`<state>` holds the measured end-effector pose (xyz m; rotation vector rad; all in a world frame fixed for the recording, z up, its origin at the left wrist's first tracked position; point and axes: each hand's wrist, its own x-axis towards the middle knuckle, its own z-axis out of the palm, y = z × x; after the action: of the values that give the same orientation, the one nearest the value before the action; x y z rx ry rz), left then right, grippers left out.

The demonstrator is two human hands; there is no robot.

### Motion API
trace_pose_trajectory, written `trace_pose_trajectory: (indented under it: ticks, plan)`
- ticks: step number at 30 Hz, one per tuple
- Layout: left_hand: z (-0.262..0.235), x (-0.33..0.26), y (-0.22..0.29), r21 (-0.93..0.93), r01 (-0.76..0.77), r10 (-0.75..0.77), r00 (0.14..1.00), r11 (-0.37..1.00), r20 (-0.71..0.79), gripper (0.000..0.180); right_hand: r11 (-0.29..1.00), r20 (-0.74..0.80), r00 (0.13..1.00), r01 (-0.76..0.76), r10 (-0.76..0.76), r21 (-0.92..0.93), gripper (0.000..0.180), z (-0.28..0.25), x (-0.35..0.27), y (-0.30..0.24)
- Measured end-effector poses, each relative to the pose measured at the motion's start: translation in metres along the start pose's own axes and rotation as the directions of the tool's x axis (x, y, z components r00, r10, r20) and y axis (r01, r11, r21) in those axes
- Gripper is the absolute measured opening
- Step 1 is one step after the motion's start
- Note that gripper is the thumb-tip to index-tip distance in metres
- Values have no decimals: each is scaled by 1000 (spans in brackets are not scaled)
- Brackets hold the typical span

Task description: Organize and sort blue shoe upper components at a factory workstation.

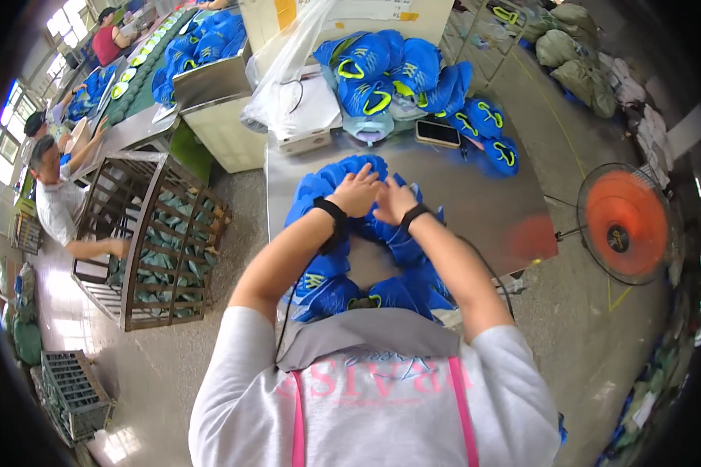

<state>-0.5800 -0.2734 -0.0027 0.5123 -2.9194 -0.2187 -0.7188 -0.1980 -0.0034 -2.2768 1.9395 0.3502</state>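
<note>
A ring of overlapping blue shoe uppers (331,294) lies on the metal table (491,204) in front of me. Over the ring's far side, my left hand (356,192) rests on the uppers with its fingers spread. Close beside it, my right hand (396,201) touches the same blue uppers, thumb and fingers apart. The two hands nearly meet at the fingertips. Both wrists wear a black band. Behind the ring, more blue uppers with yellow-green trim (366,74) are heaped at the table's far edge.
A smartphone (438,134) lies near the heap, beside a white box (304,109). An orange fan (625,222) stands to the right. At left, a person reaches into a slatted cart (152,245) of dark green pieces. Beyond runs a conveyor (136,86).
</note>
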Motion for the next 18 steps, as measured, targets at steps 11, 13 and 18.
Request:
trace_pose_trajectory:
  ticks: [11, 13, 18]
  plan:
    - [22, 67, 14, 330, -450, 458, 887, 830, 58, 28, 973, -307, 951, -27, -46, -228, 26, 15, -59, -31]
    - [12, 61, 14, 253, -452, 437, 892, 855, 116, 27, 978, -258, 964, 1, -56, -209, 26, 5, -65, -31]
    - [-61, 12, -14, 383, -341, 269, 935, 859, 231, 8, 970, -165, 963, -228, 212, -83, 27, -5, -95, 27]
